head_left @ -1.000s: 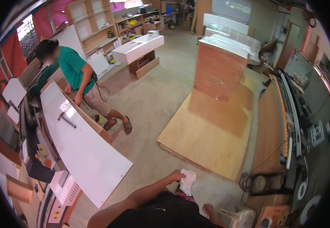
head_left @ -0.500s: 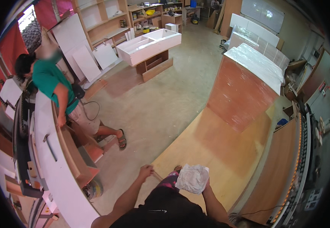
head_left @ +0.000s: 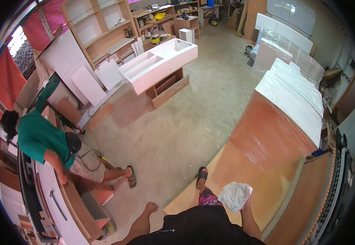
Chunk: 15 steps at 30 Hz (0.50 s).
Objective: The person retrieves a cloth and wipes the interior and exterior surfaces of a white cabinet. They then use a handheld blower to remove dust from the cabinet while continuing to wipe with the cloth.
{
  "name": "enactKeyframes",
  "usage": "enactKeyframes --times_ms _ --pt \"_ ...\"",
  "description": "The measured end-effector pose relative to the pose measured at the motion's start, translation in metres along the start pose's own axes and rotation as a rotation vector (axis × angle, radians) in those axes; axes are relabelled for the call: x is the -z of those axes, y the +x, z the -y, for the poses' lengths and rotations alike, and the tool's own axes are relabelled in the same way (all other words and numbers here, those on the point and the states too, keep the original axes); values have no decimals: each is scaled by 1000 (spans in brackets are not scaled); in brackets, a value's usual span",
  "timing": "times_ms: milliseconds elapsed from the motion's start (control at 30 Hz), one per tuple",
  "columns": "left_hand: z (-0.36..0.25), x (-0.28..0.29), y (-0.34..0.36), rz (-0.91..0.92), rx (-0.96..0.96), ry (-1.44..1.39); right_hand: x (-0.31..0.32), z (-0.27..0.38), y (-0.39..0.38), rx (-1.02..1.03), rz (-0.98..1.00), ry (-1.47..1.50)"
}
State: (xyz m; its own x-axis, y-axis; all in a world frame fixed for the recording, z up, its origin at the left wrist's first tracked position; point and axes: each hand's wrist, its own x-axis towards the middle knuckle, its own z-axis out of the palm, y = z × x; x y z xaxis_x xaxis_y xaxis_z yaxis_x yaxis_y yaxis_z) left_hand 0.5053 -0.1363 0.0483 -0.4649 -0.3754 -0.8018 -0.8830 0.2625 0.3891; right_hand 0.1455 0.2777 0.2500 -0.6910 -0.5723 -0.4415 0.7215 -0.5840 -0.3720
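One crumpled white rag [head_left: 235, 195] sits bunched in the right hand [head_left: 244, 203] (grip clamped on it), near, above the plywood sheet [head_left: 242, 171] on the floor. Left hand [head_left: 150, 208] hangs loosely curled, holding nothing.

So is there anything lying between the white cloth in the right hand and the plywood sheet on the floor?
Nothing visible does. The right hand holds the crumpled white cloth directly above the plywood sheet, whose surface near it looks bare. The left hand hangs open over the concrete floor, away from the sheet.
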Motion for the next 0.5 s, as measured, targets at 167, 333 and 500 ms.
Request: enactKeyframes --times_ms 167,333,500 --pt "-29 50 90 -73 -168 232 -52 32 224 -117 48 26" --pt "-90 115 102 -330 136 -179 -165 71 419 -369 126 -137" --pt "-206 191 147 -317 403 -574 -208 119 609 -423 159 -173"
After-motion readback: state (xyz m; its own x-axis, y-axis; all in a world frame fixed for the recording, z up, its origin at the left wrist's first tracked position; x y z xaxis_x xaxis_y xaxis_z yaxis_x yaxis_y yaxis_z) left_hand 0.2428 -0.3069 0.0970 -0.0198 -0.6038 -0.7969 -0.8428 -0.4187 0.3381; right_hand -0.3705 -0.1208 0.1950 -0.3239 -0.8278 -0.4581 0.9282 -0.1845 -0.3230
